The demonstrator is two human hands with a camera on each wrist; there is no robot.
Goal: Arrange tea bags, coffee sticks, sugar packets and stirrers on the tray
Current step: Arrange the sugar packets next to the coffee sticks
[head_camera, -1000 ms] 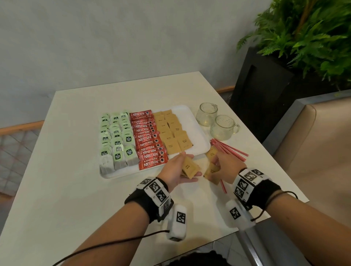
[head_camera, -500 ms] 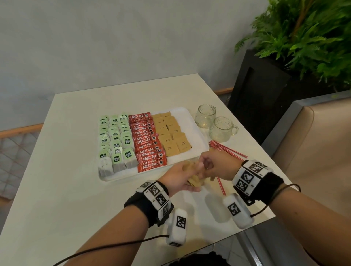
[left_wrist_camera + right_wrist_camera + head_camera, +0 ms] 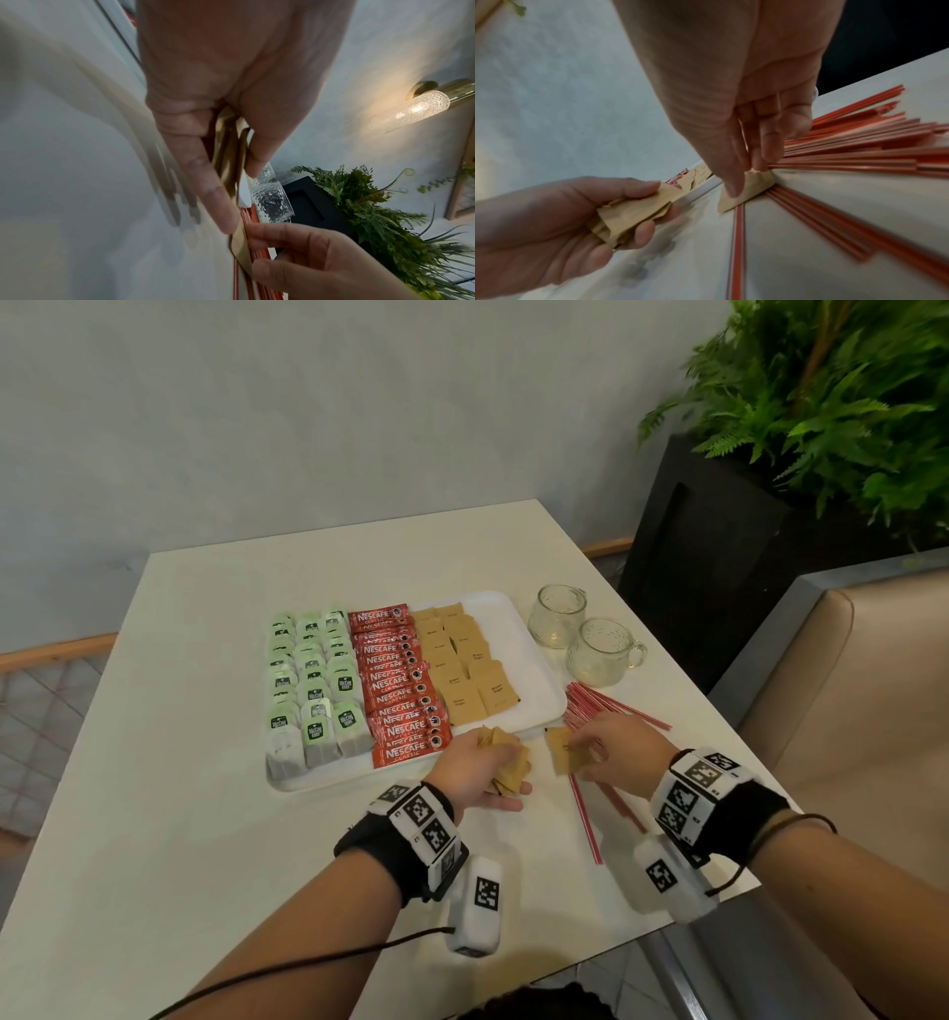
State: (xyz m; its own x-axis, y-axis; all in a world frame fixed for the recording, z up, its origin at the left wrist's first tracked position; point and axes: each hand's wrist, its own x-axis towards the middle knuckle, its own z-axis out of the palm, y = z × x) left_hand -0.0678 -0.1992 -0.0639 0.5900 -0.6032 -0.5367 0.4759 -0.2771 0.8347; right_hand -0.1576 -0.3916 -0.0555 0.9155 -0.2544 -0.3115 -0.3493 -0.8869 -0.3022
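Observation:
A white tray [image 3: 536, 683] holds rows of green tea bags [image 3: 313, 680], red coffee sticks [image 3: 400, 685] and brown sugar packets [image 3: 462, 670]. Just in front of the tray's near edge, my left hand [image 3: 488, 770] grips a small stack of sugar packets [image 3: 634, 213]. To its right, my right hand [image 3: 590, 752] pinches one sugar packet [image 3: 746, 187] lying on the table at the near end of the red stirrers [image 3: 606, 706]. The stirrers fan out loose on the table, right of the tray.
Two empty glass cups [image 3: 557, 616] [image 3: 601, 652] stand right of the tray. Behind the table's right corner is a black planter with ferns [image 3: 719, 567]. A beige seat [image 3: 862, 690] runs along the right. The table edge lies close behind my right wrist.
My right hand brought a sugar packet over to the left hand's stack, then drew back right onto another packet on the table. The left hand's stack has grown thicker.

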